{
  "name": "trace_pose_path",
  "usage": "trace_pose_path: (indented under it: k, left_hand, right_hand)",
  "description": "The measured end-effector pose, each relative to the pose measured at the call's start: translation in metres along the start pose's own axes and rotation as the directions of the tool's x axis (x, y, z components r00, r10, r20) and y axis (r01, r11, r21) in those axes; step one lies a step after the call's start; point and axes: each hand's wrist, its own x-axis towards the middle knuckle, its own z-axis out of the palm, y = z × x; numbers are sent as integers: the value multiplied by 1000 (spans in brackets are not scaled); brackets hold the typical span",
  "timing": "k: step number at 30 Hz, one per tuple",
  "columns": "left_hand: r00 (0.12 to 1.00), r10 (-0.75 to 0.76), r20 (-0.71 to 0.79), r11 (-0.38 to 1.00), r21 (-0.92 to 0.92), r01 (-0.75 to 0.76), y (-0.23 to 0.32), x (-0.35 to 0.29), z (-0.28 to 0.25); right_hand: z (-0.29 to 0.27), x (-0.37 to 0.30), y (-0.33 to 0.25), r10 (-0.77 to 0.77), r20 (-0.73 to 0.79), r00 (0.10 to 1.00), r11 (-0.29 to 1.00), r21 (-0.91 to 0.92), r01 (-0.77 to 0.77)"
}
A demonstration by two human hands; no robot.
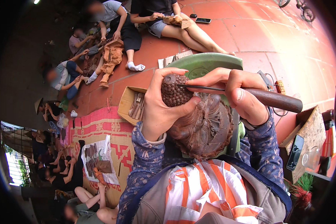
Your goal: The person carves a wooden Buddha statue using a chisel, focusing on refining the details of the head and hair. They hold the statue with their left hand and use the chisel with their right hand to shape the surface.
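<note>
A dark brown carved wooden figure [209,130] lies over my lap, with a knobbly rounded head and folds cut into its body. My left hand [153,106] is wrapped round the bumpy head, thumb on the near side. In my right hand [244,87] is a carving tool [274,99] with a long wooden handle and a thin metal blade. The blade points left, its tip touching the bumps on the head or very near them. My right forefinger stretches along above the blade. The figure's underside is hidden.
Beneath the figure stands a green plastic chair [216,58]. A box of tools [132,106] sits to the left, beyond a patterned mat [100,127]. On the right, a phone [295,152] lies on a wooden box [310,140]. Several people sit on the tiled floor, some holding carvings.
</note>
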Motion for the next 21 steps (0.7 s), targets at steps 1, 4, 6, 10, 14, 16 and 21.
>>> trace_pose_path:
  k: [1, 4, 6, 10, 14, 16, 21]
  left_hand:
    - [1000, 6, -2, 1000, 6, -6, -1, 0, 0]
    - [1000, 24, 0, 1000, 10, -24, -1, 0, 1]
    - [1000, 23, 3, 1000, 14, -23, -1, 0, 1]
    - [1000, 10, 6, 1000, 21, -10, -2, 0, 2]
    - [1000, 12, -10, 995, 94, -11, -1, -2, -1]
    - [1000, -10, -11, 996, 88, 10, -1, -2, 1]
    - [1000, 9, 11, 999, 38, -10, -6, -1, -1]
  right_hand:
    - [1, 0, -2, 9, -6, 1000, 1000, -7, -9]
    - [3, 1, -6, 28, -25, 999, 999, -38, -29]
    - [4, 2, -9, 49, -35, 998, 997, -52, -50]
    - [8, 4, -24, 184, -61, 981, 979, -84, -188]
    - [-4, 26, -32, 296, 49, 954, 946, -152, -286]
    - [-14, 36, -34, 278, 166, 946, 948, -209, -242]
    - [-42, 49, -20, -12, 569, 822, 996, -62, 58]
